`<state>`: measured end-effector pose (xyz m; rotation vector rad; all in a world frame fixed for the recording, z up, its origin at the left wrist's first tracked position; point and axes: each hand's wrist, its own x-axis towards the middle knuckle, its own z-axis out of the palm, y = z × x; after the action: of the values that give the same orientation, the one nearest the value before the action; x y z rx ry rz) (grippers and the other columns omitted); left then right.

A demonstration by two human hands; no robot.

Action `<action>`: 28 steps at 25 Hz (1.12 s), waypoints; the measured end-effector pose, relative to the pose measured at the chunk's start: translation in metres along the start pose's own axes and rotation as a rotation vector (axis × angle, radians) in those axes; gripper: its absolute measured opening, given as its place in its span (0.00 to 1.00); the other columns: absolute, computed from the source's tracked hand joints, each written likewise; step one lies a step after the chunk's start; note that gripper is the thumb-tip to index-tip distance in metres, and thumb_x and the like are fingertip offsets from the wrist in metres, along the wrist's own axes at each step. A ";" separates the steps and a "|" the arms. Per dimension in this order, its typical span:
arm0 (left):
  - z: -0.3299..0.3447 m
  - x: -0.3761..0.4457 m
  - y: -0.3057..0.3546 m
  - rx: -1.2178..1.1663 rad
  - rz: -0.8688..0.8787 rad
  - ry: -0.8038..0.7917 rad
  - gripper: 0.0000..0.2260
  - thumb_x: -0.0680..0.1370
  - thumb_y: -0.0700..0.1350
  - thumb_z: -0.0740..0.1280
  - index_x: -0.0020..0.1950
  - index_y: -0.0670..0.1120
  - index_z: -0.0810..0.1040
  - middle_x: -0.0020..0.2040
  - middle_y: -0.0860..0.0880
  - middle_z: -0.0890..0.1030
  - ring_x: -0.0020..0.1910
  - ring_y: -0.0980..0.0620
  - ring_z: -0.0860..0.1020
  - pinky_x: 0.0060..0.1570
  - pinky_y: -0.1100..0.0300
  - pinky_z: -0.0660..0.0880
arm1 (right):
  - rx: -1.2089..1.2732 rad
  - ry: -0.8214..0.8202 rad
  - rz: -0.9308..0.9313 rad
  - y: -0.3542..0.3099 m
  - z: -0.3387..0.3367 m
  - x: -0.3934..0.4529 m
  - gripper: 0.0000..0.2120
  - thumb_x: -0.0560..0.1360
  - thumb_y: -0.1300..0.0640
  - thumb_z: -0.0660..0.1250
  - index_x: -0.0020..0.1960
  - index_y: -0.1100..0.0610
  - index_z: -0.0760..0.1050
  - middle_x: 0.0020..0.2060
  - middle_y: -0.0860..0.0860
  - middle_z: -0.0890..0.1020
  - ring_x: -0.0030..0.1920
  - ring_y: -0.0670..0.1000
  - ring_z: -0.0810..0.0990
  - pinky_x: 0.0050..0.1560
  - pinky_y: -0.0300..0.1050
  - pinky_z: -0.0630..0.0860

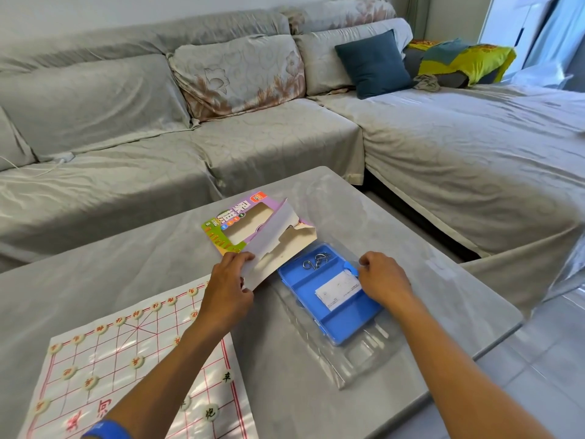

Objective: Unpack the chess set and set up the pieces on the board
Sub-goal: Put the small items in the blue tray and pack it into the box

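We're gripping the cardboard box (pixel 259 229) flap with left hand (pixel 229 288). Right hand (pixel 384 280) is pinching the blue tray (pixel 332 315) edge.

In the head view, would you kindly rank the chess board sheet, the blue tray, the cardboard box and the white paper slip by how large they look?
Largest to smallest:
1. chess board sheet, though it lies nearest the camera and is cut off by the frame
2. cardboard box and blue tray, too alike to rank
3. white paper slip

Board (pixel 104 359) cut off at bottom edge
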<state>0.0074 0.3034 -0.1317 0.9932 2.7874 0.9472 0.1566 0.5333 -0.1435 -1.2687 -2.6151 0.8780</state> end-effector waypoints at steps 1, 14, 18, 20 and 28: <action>0.000 0.001 0.000 -0.001 -0.001 -0.003 0.27 0.71 0.32 0.69 0.67 0.51 0.70 0.68 0.52 0.67 0.63 0.50 0.67 0.51 0.61 0.73 | 0.019 0.000 -0.010 0.001 -0.002 0.000 0.14 0.80 0.58 0.57 0.64 0.54 0.73 0.59 0.52 0.78 0.50 0.50 0.75 0.46 0.44 0.74; 0.002 0.000 0.001 0.019 -0.023 -0.021 0.28 0.73 0.33 0.69 0.69 0.52 0.68 0.69 0.51 0.65 0.64 0.51 0.65 0.49 0.64 0.68 | -0.282 0.043 -0.117 -0.021 0.016 -0.016 0.29 0.71 0.34 0.61 0.65 0.50 0.62 0.61 0.52 0.71 0.59 0.57 0.70 0.56 0.55 0.67; 0.003 0.000 -0.001 -0.001 -0.013 -0.012 0.27 0.73 0.33 0.68 0.69 0.52 0.68 0.69 0.52 0.65 0.62 0.52 0.66 0.49 0.64 0.68 | -0.388 -0.052 -0.122 -0.033 0.009 -0.029 0.34 0.70 0.32 0.60 0.68 0.50 0.63 0.66 0.53 0.66 0.66 0.58 0.65 0.61 0.57 0.64; 0.001 -0.001 -0.002 -0.008 0.001 -0.006 0.27 0.73 0.32 0.67 0.69 0.51 0.68 0.69 0.52 0.65 0.62 0.51 0.67 0.49 0.64 0.69 | -0.277 -0.019 -0.145 -0.029 -0.010 -0.047 0.23 0.74 0.39 0.61 0.64 0.49 0.68 0.64 0.50 0.71 0.62 0.55 0.70 0.59 0.53 0.68; 0.001 -0.013 -0.001 -0.039 0.015 -0.001 0.28 0.72 0.31 0.68 0.69 0.50 0.69 0.69 0.51 0.66 0.63 0.49 0.68 0.51 0.61 0.72 | -0.437 0.100 -0.047 0.010 0.002 -0.128 0.18 0.75 0.43 0.60 0.59 0.52 0.70 0.55 0.50 0.76 0.57 0.54 0.70 0.53 0.49 0.68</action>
<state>0.0177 0.2958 -0.1349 1.0100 2.7535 0.9986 0.2460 0.4417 -0.1313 -1.2866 -2.8338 0.2285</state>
